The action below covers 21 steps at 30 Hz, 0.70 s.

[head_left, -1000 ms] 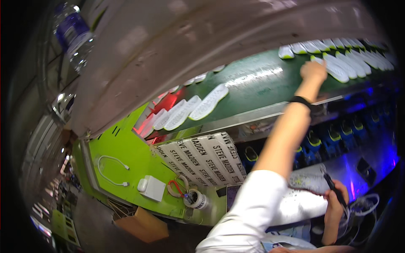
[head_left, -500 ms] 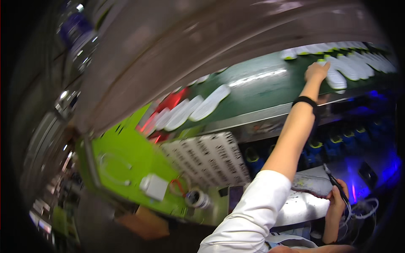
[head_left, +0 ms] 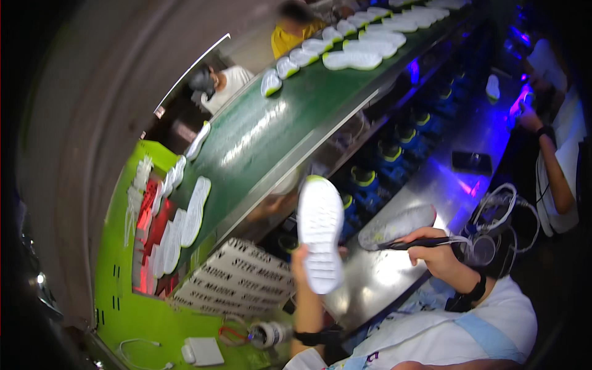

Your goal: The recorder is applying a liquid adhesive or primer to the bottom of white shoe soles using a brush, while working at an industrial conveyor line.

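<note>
My left hand [head_left: 301,271] is closed around a white shoe sole [head_left: 320,237] with a ribbed surface and a yellow-green edge at its top end. The sole is held upright above the near side of the bench, and most of the fingers are hidden behind it. In my right hand [head_left: 435,254], fingers closed, is a slim black pen-like tool [head_left: 398,245] with a cable. The tool's tip lies beside a grey, speckled sole-shaped piece [head_left: 399,226] on the shiny metal bench [head_left: 370,280]; whether they touch I cannot tell.
A green conveyor belt [head_left: 246,148] carries several white soles at both ends. Below it sit dark shoes [head_left: 390,150]. On the bench are a phone [head_left: 472,162] and coiled cables [head_left: 502,200]. A printed box [head_left: 237,280] stands nearer; a co-worker's arm [head_left: 554,166] is at right.
My left hand has come back from the belt, bringing a white sole close. The view has turned, showing more of the belt and co-workers. My right hand keeps its tool near the grey piece.
</note>
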Motion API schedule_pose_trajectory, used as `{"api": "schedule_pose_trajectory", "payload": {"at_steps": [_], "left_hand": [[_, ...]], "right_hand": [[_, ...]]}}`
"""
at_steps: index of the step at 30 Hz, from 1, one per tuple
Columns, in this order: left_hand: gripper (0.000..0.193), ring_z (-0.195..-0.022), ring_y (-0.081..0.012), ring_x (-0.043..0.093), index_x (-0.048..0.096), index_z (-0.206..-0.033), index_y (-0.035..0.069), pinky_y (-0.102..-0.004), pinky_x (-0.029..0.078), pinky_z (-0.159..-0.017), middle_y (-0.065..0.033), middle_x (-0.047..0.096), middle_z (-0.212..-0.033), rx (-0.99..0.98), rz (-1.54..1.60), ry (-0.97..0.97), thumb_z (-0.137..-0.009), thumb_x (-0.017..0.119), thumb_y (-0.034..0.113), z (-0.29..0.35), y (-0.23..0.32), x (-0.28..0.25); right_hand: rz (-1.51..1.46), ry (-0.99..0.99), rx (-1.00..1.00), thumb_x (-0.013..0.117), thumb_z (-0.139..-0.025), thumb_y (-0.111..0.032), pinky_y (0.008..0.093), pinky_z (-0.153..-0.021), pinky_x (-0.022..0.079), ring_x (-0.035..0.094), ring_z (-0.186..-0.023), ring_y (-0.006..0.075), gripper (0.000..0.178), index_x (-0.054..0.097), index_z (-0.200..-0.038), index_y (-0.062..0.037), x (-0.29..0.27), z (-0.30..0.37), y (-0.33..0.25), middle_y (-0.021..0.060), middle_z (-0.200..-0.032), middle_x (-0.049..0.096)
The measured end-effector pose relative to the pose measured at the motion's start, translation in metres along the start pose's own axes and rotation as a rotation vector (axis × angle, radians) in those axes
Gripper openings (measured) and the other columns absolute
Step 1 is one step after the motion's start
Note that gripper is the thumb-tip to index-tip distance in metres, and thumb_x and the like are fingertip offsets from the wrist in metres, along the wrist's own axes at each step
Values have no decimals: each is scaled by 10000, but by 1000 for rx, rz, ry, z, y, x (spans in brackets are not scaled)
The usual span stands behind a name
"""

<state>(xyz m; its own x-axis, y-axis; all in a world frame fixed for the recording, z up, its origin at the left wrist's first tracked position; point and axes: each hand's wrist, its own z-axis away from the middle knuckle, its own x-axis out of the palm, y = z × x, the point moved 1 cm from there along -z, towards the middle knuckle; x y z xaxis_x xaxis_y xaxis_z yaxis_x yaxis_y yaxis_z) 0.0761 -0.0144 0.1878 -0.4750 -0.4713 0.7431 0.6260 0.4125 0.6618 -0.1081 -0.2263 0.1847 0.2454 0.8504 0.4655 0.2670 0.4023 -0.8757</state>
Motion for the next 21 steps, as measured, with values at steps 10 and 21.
{"api": "schedule_pose_trajectory", "payload": {"at_steps": [10,21], "left_hand": [[504,-1042,-277,564,470,-1239,41,-408,455,-915,-154,569,-1149,69,456,132,-936,319,414,26,-157,-58],[567,-858,-274,567,404,-1303,82,-390,510,-701,-207,561,-1028,191,649,-25,-908,364,488,7,-115,-27]], "right_hand": [[543,-325,-104,644,-777,-68,308,-784,493,640,-851,246,197,641,-961,1,42,-8,43,152,-921,653],[606,-748,-106,635,-757,-54,311,-795,490,633,-903,224,199,660,-954,-35,52,-1,35,111,-972,657]]}}
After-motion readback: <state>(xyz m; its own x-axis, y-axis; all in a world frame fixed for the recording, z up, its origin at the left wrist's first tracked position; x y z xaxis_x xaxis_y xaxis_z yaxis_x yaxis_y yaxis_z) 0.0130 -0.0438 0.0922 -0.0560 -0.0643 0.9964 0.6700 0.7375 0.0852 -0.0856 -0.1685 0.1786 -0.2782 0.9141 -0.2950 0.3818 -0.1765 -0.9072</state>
